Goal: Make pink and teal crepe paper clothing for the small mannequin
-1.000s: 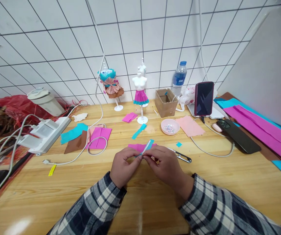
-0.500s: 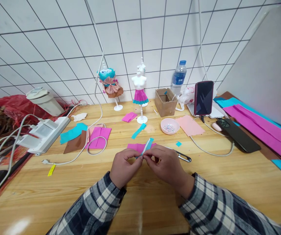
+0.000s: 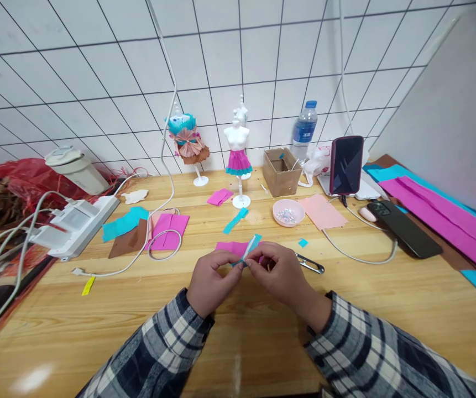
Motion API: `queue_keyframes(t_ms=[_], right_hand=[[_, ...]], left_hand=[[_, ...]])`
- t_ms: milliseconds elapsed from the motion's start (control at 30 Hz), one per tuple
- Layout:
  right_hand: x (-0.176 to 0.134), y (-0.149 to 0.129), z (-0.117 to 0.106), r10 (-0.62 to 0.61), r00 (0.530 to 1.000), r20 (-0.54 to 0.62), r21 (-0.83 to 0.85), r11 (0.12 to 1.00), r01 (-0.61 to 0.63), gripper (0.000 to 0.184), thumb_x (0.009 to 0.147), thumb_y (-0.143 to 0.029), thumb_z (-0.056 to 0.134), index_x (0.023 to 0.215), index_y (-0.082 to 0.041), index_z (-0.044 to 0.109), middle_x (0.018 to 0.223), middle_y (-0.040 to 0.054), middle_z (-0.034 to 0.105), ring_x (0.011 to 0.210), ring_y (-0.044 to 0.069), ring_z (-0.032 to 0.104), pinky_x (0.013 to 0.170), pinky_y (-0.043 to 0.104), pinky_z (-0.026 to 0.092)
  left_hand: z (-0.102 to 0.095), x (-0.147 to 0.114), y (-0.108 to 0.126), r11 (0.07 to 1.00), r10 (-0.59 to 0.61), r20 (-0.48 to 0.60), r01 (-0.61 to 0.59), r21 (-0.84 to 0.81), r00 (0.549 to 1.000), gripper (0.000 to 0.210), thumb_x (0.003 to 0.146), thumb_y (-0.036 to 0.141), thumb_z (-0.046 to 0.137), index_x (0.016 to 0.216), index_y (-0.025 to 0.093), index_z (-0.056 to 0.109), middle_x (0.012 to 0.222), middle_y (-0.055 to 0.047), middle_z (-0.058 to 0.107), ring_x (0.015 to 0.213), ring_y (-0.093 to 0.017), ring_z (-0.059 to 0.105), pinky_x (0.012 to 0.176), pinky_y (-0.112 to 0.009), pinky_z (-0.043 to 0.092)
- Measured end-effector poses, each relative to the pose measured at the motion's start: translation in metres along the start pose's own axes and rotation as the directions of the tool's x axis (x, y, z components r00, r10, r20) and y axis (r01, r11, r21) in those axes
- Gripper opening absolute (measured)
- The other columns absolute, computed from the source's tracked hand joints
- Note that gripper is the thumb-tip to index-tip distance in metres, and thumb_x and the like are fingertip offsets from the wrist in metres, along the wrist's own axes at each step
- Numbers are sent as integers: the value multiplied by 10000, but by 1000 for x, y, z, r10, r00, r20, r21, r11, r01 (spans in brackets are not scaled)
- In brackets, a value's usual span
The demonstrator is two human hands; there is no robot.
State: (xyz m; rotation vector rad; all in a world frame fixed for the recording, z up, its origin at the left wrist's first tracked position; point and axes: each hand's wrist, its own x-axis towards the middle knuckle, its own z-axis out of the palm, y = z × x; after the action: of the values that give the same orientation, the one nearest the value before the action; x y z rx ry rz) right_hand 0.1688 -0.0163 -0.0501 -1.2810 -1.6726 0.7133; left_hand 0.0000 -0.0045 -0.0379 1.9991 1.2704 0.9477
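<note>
pinching a blue-and-white strip [image 3: 251, 246] in the fingertips of left hand [image 3: 213, 279] and right hand [image 3: 279, 273], grasped by both and nearer to neither. pointing forward over the bench [image 3: 76, 331], with the long axis slanting off rightward, overlapping in view a magenta piece [image 3: 227, 247]. compared with a second ago: right fingertips nudged slightly rightward, hiding more of the snips [image 3: 312, 264]. otherwise pretty much the same tbh.

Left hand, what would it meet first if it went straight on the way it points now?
Most likely the right hand: the left hand points toward its fingers, and both hold the blue strip. How much gap lies between them is hard to judge.
</note>
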Motion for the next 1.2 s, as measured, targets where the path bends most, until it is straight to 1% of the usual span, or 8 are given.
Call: queue_keyframes(t_ms=[200, 333, 467, 633, 767, 900, 1067, 1200], right_hand=[[1, -2, 0, 65, 998, 20, 94, 993, -67, 57, 751, -218, 614, 727, -198, 661, 602, -26, 574, 522, 99, 473, 479, 213, 361], [7, 4, -3, 253, 967, 40, 278, 927, -254, 95, 733, -278, 594, 692, -193, 599, 504, -67, 431, 470, 88, 370, 436, 209, 287], [17, 15, -6, 412, 911, 33, 466, 800, -378, 100, 678, -273, 608, 661, -186, 561, 509, -80, 409, 464, 72, 319, 425, 201, 232], [23, 22, -8, 524, 850, 56, 688, 597, -414, 137, 660, -279, 628, 675, -188, 527, 477, -109, 384, 405, 49, 268, 384, 184, 185], [24, 22, -9, 534, 842, 76, 800, 472, -371, 200, 647, -297, 657, 710, -194, 497, 476, -122, 381, 377, 37, 280, 349, 156, 174], [23, 24, -14, 532, 836, 134, 884, 317, -344, 249, 660, -288, 696, 772, -196, 494, 712, -56, 635, 434, 26, 456, 364, 127, 328], [22, 28, -27, 568, 759, 318, 947, -147, -287, 168, 706, -122, 662, 818, -177, 549, 867, 20, 746, 487, 53, 621, 434, 126, 513], [33, 24, -52, 517, 808, 281, 959, -174, -222, 149, 704, -61, 636, 801, -165, 591, 782, 10, 741, 639, 101, 708, 550, 142, 584]], left_hand=[[-1, 1, 2, 999, -4, 10, 5, -43, 1000, 111, 756, 241, 612, 712, 190, 700, 722, -35, 724, 692, -174, 651, 710, -286, 512], [-5, 1, -2, 946, -16, 86, 42, -321, 996, 117, 785, 252, 617, 751, 179, 702, 942, -81, 730, 935, -221, 656, 889, -349, 495], [-7, 0, -7, 579, -187, 179, 256, -774, 966, 92, 801, 261, 623, 771, 177, 644, 885, -52, 738, 909, -203, 682, 926, -374, 509], [-16, 1, -8, 161, -193, 255, 287, -944, 947, 92, 826, 224, 558, 780, 189, 630, 1084, -88, 728, 1158, -227, 611, 1047, -402, 438], [-28, 2, -19, -13, -77, 277, 276, -961, 958, 233, 836, 264, 494, 887, 212, 715, 1232, -86, 664, 1279, -289, 495, 1105, -476, 355], [-39, -3, -29, -177, 46, 292, 295, -939, 955, 374, 885, 243, 378, 961, 204, 742, 1357, -73, 564, 1333, -307, 418, 1163, -514, 214], [-47, -18, -28, -367, 62, 327, 327, -871, 943, 441, 910, 190, 302, 956, 162, 740, 1427, -81, 477, 1387, -301, 325, 1185, -515, 90], [-54, -41, -35, -404, -7, 367, 333, -852, 930, 428, 918, 186, 325, 941, 188, 753, 1394, -58, 519, 1368, -288, 368, 1180, -492, 160]])
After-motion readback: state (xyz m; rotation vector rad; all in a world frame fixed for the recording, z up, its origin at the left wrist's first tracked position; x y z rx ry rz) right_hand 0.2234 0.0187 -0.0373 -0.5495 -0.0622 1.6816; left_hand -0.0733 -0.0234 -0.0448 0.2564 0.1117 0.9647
